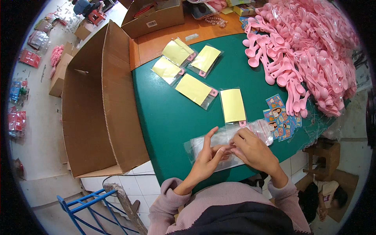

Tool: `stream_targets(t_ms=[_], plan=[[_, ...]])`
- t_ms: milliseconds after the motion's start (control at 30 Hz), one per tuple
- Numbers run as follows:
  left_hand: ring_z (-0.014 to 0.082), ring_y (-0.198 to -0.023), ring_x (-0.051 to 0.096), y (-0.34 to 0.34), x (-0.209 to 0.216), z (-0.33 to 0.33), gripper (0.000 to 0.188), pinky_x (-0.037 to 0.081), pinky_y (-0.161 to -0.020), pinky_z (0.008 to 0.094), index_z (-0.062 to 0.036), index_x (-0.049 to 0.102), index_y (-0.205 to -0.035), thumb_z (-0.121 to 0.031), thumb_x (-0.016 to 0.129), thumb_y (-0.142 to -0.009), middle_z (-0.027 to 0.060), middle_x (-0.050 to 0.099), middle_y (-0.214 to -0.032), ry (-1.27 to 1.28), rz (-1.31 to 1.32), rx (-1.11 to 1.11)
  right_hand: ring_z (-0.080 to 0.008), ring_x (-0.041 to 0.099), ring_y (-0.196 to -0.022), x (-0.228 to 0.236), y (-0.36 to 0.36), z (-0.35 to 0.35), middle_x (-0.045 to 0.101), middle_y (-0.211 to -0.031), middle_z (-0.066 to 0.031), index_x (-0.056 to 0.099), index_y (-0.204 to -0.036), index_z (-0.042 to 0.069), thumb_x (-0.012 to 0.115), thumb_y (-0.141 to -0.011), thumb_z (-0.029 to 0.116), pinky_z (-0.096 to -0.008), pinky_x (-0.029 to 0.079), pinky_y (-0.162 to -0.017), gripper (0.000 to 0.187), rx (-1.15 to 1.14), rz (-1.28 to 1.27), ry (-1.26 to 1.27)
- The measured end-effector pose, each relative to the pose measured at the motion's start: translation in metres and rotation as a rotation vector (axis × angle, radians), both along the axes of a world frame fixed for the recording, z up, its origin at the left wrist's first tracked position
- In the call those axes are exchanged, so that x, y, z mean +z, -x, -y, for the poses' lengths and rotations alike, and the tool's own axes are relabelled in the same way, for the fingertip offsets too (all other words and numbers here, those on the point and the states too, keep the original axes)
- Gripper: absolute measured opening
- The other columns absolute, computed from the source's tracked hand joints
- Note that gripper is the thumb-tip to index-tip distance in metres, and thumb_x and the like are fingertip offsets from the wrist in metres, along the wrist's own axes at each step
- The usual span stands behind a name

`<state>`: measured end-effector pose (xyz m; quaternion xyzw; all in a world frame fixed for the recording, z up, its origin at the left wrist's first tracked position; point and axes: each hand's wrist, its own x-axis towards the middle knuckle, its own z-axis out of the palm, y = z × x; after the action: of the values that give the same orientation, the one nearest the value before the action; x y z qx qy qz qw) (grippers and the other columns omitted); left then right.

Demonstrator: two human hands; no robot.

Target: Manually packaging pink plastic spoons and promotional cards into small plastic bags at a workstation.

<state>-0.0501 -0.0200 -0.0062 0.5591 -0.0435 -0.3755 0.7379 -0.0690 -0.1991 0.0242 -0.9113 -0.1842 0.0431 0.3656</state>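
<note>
My left hand (209,158) is over a stack of clear plastic bags (256,129) near the table's front edge. Its index finger points up and away, while the thumb and the other fingers curl together. Close beside it, my right hand (252,150) has its fingers pinched, the tips meeting those of the left. What lies between the fingertips is too small to make out. Just beyond the stack is a filled clear packet (233,105) with a yellow card and a pink handle end showing. Several similar packets (194,89) lie farther left. Blue printed cards (277,117) overlap right of the bags.
Pink plastic spoons (297,58) pile up at the far right of the green table (164,121), some in clear wrap. A large open carton (84,113) stands on the left. Behind is another cardboard box (156,19). A blue metal frame (90,203) is at lower left. A person (327,196) is low at right.
</note>
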Motion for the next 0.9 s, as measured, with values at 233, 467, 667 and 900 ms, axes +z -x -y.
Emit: stream_targets(t_ms=[233, 467, 667, 900], plan=[[0.0118, -0.085, 0.057, 0.003, 0.01, -0.007, 0.053, 0.047, -0.075, 0.0245, -0.0088, 0.014, -0.138, -0.011, 0.042, -0.094, 0.013, 0.061, -0.101, -0.114, 0.192, -0.006, -0.0311, 0.049, -0.081, 0.001, -0.003, 0.0, 0.046, -0.082, -0.013, 0.05, -0.087, 0.001, 0.062, -0.073, 0.008, -0.0399, 0.04, -0.073, 0.02, 0.081, 0.038, -0.038], [0.0093, -0.081, 0.059, -0.012, 0.01, 0.0, 0.044, 0.047, -0.068, 0.0217, -0.007, 0.036, -0.127, -0.006, 0.055, -0.087, 0.007, 0.064, -0.088, -0.118, 0.067, 0.017, -0.028, 0.05, -0.077, 0.014, 0.01, 0.0, 0.048, -0.081, -0.0115, 0.051, -0.081, 0.002, 0.062, -0.074, 0.008, -0.0376, 0.042, -0.071, 0.014, 0.201, 0.068, -0.134], [0.0133, -0.083, 0.062, -0.016, 0.004, -0.011, 0.014, 0.049, -0.07, 0.0224, 0.0017, 0.058, -0.1, -0.004, 0.049, -0.09, 0.01, 0.064, -0.092, -0.118, 0.044, -0.006, -0.0255, 0.051, -0.07, 0.038, 0.068, 0.107, 0.051, -0.078, -0.0101, 0.053, -0.081, 0.002, 0.063, -0.073, 0.003, -0.0332, 0.043, -0.065, 0.014, -0.177, -0.28, -0.273], [0.0156, -0.085, 0.063, -0.013, 0.015, 0.001, 0.014, 0.049, -0.074, 0.0244, 0.0047, 0.059, -0.093, -0.003, 0.049, -0.089, 0.0116, 0.064, -0.093, -0.068, -0.009, 0.009, -0.0307, 0.052, -0.086, 0.011, 0.123, 0.117, 0.049, -0.098, -0.0143, 0.051, -0.101, 0.002, 0.069, -0.063, 0.001, -0.0378, 0.043, -0.078, 0.042, -0.837, -0.078, 0.562]])
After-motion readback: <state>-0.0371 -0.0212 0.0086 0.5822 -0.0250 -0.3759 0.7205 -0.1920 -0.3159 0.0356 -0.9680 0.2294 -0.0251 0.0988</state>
